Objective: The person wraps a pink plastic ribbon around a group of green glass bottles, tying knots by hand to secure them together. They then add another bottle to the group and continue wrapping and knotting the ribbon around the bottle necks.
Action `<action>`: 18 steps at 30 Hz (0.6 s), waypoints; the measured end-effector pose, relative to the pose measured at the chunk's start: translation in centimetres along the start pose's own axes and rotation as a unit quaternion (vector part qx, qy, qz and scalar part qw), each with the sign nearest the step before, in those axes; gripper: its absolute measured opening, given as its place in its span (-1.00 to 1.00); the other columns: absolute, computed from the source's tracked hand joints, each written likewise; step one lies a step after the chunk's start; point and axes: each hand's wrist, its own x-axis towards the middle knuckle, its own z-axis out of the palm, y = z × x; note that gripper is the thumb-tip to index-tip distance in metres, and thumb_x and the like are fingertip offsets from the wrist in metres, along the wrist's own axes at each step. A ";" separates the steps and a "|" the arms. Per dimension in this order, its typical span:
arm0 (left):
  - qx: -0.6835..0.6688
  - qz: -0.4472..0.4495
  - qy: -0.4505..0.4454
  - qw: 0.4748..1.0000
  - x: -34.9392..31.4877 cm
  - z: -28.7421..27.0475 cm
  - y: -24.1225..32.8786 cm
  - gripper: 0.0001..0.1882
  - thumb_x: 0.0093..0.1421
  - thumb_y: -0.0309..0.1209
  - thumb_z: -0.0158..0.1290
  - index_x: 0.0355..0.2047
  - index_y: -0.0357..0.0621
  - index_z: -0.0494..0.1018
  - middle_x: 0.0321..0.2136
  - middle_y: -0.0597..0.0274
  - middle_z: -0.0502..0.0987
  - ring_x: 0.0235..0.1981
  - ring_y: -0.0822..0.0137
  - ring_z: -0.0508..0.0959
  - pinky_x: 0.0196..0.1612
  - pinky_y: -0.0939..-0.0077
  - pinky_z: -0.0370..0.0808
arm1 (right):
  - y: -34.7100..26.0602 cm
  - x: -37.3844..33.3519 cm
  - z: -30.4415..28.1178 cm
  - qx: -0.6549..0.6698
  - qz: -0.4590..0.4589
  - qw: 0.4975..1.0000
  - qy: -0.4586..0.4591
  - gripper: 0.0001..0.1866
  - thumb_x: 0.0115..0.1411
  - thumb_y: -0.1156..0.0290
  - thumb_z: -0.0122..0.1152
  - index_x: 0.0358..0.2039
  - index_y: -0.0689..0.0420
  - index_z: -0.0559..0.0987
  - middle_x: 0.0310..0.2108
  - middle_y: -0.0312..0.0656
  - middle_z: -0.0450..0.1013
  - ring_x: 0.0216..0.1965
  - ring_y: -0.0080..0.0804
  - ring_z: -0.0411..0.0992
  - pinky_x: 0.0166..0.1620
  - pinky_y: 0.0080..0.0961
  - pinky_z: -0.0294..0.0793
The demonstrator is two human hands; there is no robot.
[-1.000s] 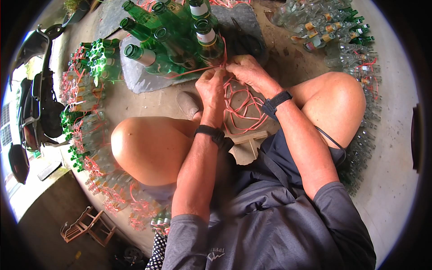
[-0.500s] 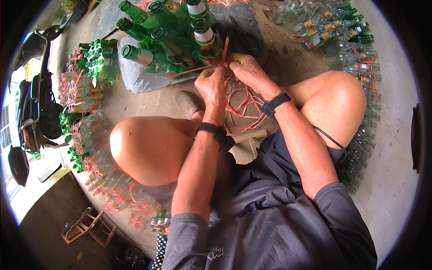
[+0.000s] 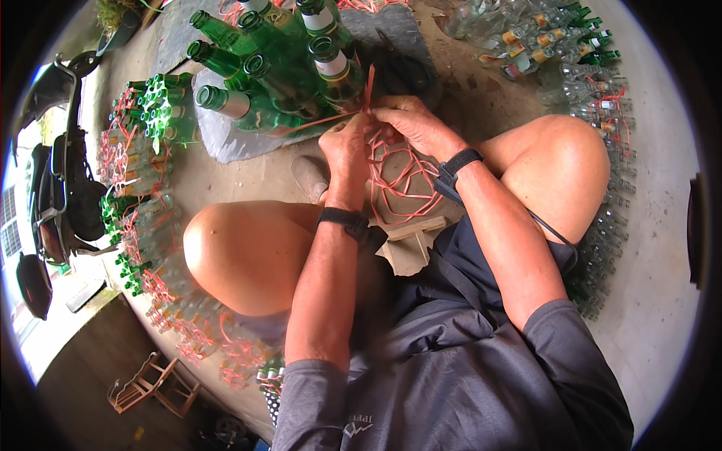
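Observation:
Several green glass bottles [image 3: 280, 84] stand in a tight cluster on a grey stone slab [image 3: 226, 146]. A red plastic strap [image 3: 320, 122] runs round the low part of the cluster to its near right side. There my left hand [image 3: 346, 143] pinches the strap with its fingers closed. Right beside it, my right hand [image 3: 406, 120] is closed on the strap too, thumb and fingers pressed together. One strap end sticks up above the hands. Loose strap [image 3: 406, 180] lies in tangled loops below them. My fingertips partly hide the crossing of the strap.
Dark scissors [image 3: 402, 64] lie on the slab behind my right hand. Bundled bottles [image 3: 154, 188] line the left; more clear and green bottles [image 3: 541, 45] stand at right. A motorbike [image 3: 64, 165] and a wooden chair [image 3: 154, 383] are at far left.
Both hands have shifted slightly left and stay close together on the strap. The bottles appear a little further left in the view.

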 end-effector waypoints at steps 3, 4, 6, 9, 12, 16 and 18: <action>0.028 0.005 -0.001 1.000 -0.1 -0.1 0.4 -0.84 0.07 -0.48 0.32 -0.51 -0.23 0.54 -0.66 0.47 0.33 -0.73 0.60 0.18 -0.68 0.60 0.05 | 0.1 0.0 0.1 0.035 -0.005 0.999 -0.021 -0.75 0.38 0.18 0.27 -0.10 0.06 0.69 -0.29 -0.36 0.66 -0.42 -0.72 0.44 -0.39 -0.69 0.39; 0.028 0.005 0.000 1.000 -0.2 -0.1 0.5 -0.84 0.07 -0.48 0.32 -0.51 -0.23 0.54 -0.66 0.47 0.33 -0.73 0.60 0.18 -0.68 0.60 0.05 | 0.0 0.1 0.2 0.051 0.013 0.998 -0.019 -0.76 0.37 0.19 0.27 -0.11 0.05 0.69 -0.30 -0.36 0.65 -0.42 -0.71 0.44 -0.39 -0.68 0.38; 0.049 0.007 0.004 0.999 -0.3 0.0 0.7 -0.84 0.07 -0.48 0.32 -0.53 -0.25 0.54 -0.69 0.51 0.30 -0.74 0.61 0.16 -0.68 0.59 0.03 | 0.1 0.3 0.2 0.067 0.030 0.997 -0.015 -0.78 0.36 0.20 0.28 -0.13 0.04 0.69 -0.31 -0.37 0.65 -0.42 -0.70 0.43 -0.40 -0.67 0.37; 0.068 0.015 -0.006 0.998 0.1 -0.3 0.5 -0.83 0.07 -0.47 0.32 -0.53 -0.26 0.55 -0.71 0.52 0.28 -0.76 0.61 0.14 -0.68 0.59 0.02 | 0.1 0.8 0.1 0.063 0.058 0.996 0.000 -0.81 0.33 0.21 0.31 -0.17 0.04 0.68 -0.33 -0.37 0.64 -0.44 -0.68 0.42 -0.42 -0.64 0.35; 0.089 0.014 -0.014 0.996 0.1 -0.6 0.5 -0.82 0.08 -0.45 0.33 -0.53 -0.26 0.56 -0.72 0.52 0.27 -0.77 0.61 0.13 -0.68 0.59 0.01 | 0.0 1.0 0.4 0.072 0.050 0.996 0.008 -0.84 0.30 0.24 0.33 -0.24 0.04 0.67 -0.39 -0.40 0.60 -0.47 -0.66 0.39 -0.42 -0.61 0.33; 0.094 0.015 -0.017 0.995 0.0 -0.9 0.6 -0.81 0.10 -0.43 0.34 -0.53 -0.25 0.57 -0.72 0.51 0.28 -0.77 0.61 0.13 -0.69 0.59 0.02 | -0.4 0.8 0.9 0.066 0.057 0.996 0.025 -0.82 0.24 0.29 0.33 -0.27 0.13 0.68 -0.38 -0.32 0.57 -0.39 -0.55 0.43 -0.33 -0.53 0.38; 0.093 0.008 -0.016 0.996 0.0 -0.8 0.5 -0.80 0.11 -0.42 0.35 -0.53 -0.24 0.56 -0.73 0.50 0.29 -0.78 0.61 0.14 -0.70 0.59 0.03 | 0.0 1.0 0.8 0.075 0.053 0.995 0.038 -0.78 0.20 0.33 0.32 -0.26 0.22 0.69 -0.32 -0.21 0.61 -0.30 -0.45 0.51 -0.24 -0.46 0.46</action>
